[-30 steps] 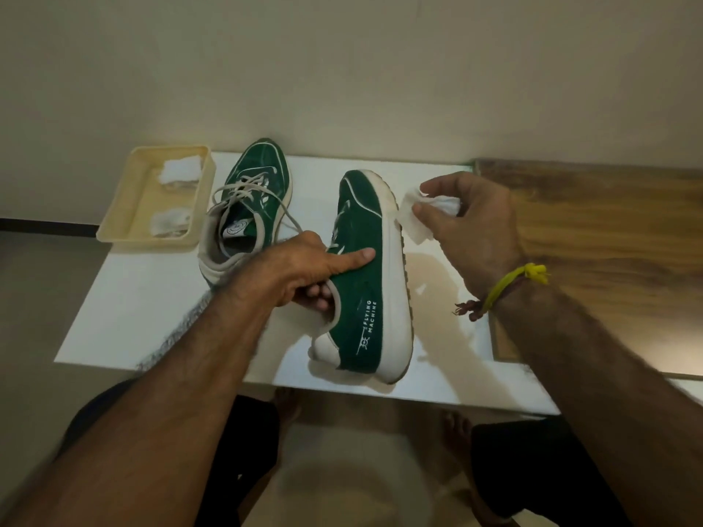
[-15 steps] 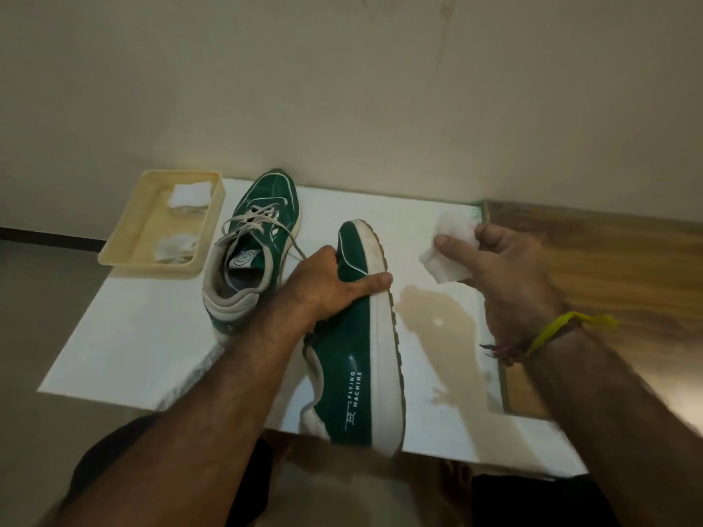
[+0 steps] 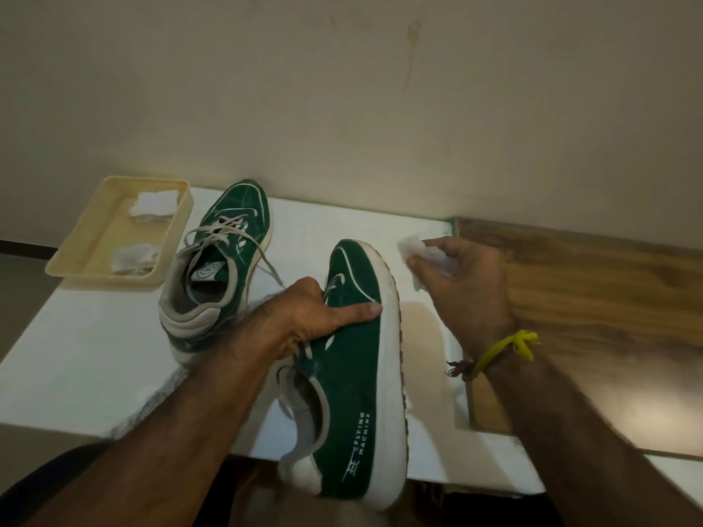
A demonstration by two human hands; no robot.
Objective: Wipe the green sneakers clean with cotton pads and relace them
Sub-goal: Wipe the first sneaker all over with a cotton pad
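Note:
A green sneaker (image 3: 357,378) with a white sole lies tipped on its side at the white table's front edge, toe away from me. My left hand (image 3: 304,321) grips its upper, thumb stretched across the green fabric. To the right of the toe, my right hand (image 3: 468,287) pinches a white cotton pad (image 3: 414,251), a little apart from the sole. The second green sneaker (image 3: 224,260) stands upright behind, laces loose.
A cream tray (image 3: 72,260) with two cotton pads sits at the table's left rear. A wooden board (image 3: 593,306) adjoins the white table (image 3: 76,367) on the right. A beige wall rises right behind. My knees show below the table edge.
The sneaker in my left hand has slid toward me, heel past the table edge. My right hand with the pad drew away from the sole to the right.

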